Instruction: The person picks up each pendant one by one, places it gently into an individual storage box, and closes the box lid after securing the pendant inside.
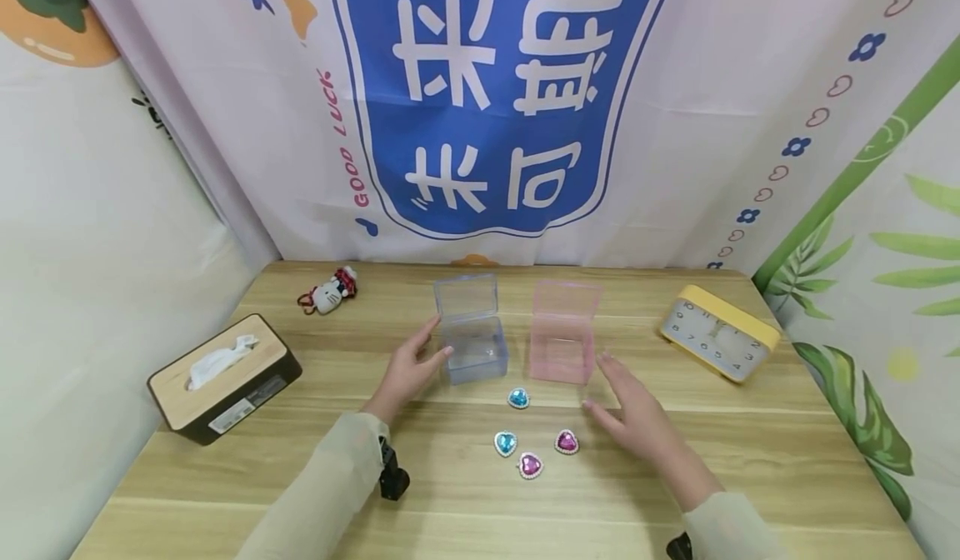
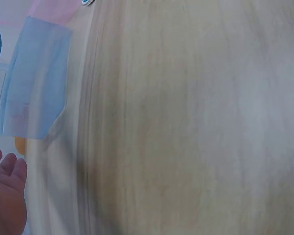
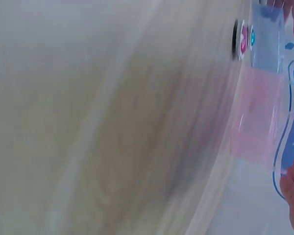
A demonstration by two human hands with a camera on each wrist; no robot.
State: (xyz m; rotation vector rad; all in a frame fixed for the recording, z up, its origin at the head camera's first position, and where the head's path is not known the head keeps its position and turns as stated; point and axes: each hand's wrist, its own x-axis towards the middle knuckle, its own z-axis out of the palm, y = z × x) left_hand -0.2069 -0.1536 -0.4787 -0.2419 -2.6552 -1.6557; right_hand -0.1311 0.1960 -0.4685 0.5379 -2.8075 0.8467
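Note:
A clear blue plastic box (image 1: 476, 358) stands with its lid raised toward the wall. My left hand (image 1: 408, 370) is at its left side, fingers extended and thumb near the front corner; whether it touches is hard to tell. Beside that box is a clear pink box (image 1: 562, 356), its lid raised too. To its right, my right hand (image 1: 633, 410) reaches in with fingers spread and nothing held. In front of the boxes lie two blue heart gems (image 1: 518, 397) and two pink heart gems (image 1: 530, 465), all with pale studded rims.
A tissue box (image 1: 225, 368) with a wooden top sits at the left. Behind it lies a small plush cat charm (image 1: 330, 292). A yellow clock (image 1: 720, 332) leans at the right. Printed cloth (image 1: 645, 168) hangs along the table's back edge.

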